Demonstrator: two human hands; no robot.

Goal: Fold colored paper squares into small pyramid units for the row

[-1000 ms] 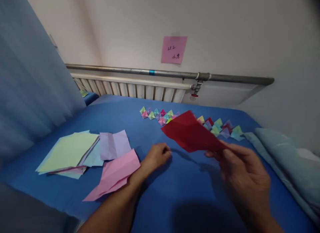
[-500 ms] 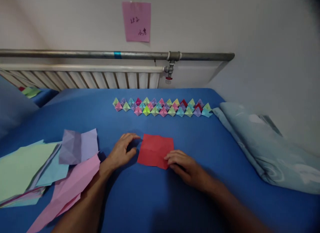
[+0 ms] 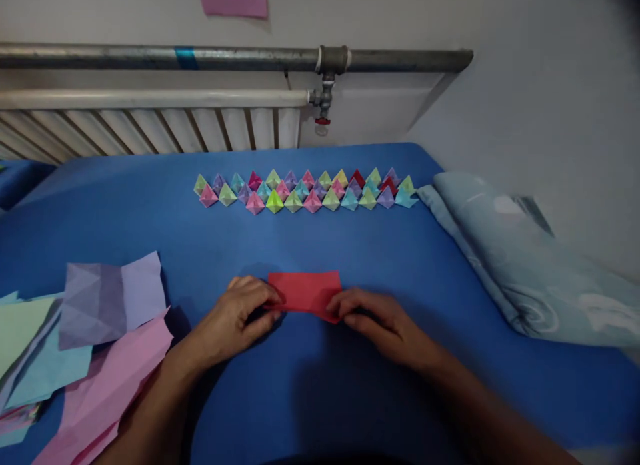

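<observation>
A red paper (image 3: 306,290), now a low, wide rectangle, lies on the blue surface (image 3: 260,398) between both hands. My left hand (image 3: 245,315) pinches its left end, fingertips on top and thumb at the lower edge. On the right end, my right hand (image 3: 373,318) has its fingers and thumb closed at the lower corner. The paper's underside is hidden.
Small folded paper pieces (image 3: 313,200) stand in rows toward the back. Creased purple paper (image 3: 107,298), pink paper (image 3: 110,392) and a stack of coloured sheets (image 3: 23,325) lie left. A light blue folded cloth (image 3: 500,265) is at right, a radiator (image 3: 190,128) behind.
The red paper has gone from a nearly square sheet to a narrower rectangle. My left hand has moved onto its left end and closed there. The view has shifted down and right.
</observation>
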